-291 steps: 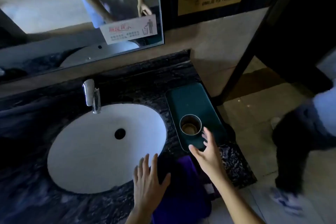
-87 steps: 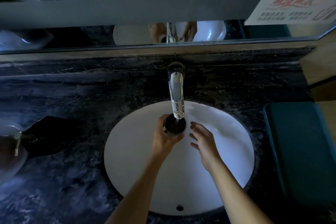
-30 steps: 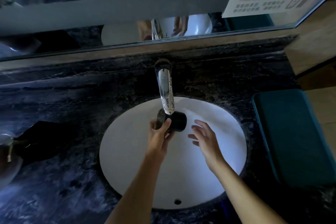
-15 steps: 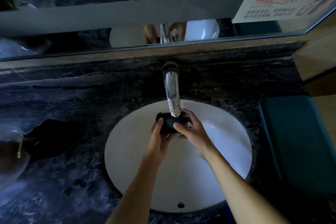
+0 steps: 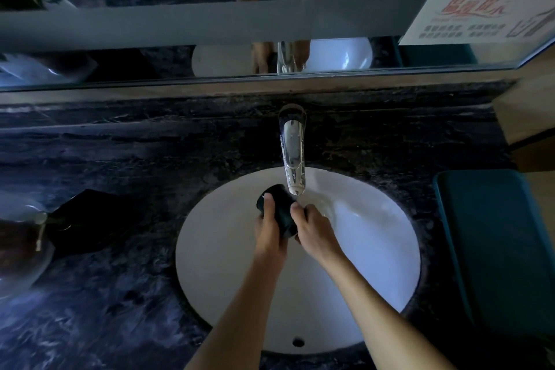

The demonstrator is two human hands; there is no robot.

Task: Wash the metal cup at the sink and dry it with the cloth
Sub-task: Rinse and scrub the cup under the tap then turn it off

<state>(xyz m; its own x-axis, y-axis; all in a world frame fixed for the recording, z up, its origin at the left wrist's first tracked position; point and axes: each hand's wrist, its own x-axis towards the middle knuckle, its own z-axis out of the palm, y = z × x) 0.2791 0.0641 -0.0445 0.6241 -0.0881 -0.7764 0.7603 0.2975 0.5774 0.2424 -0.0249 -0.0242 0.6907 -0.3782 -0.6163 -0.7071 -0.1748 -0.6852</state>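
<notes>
The metal cup (image 5: 280, 209), dark in this light, lies on its side over the white sink (image 5: 375, 249), just below the spout of the chrome faucet (image 5: 292, 153). My left hand (image 5: 268, 230) grips it from the left, thumb on its upper end. My right hand (image 5: 313, 230) holds its lower end from the right. Both hands touch the cup. Wet streaks show on the basin to the right of the faucet. The cloth is out of view.
A dark green tray (image 5: 492, 249) lies on the dark marble counter (image 5: 120, 294) right of the sink. A black object (image 5: 87, 213) and a glass bowl (image 5: 21, 249) sit at the left. A mirror (image 5: 210, 27) runs along the back wall.
The cup was carried from the tray to the faucet and tipped onto its side. In the last second my right hand came in and closed on it, and the cup turned in my hands.
</notes>
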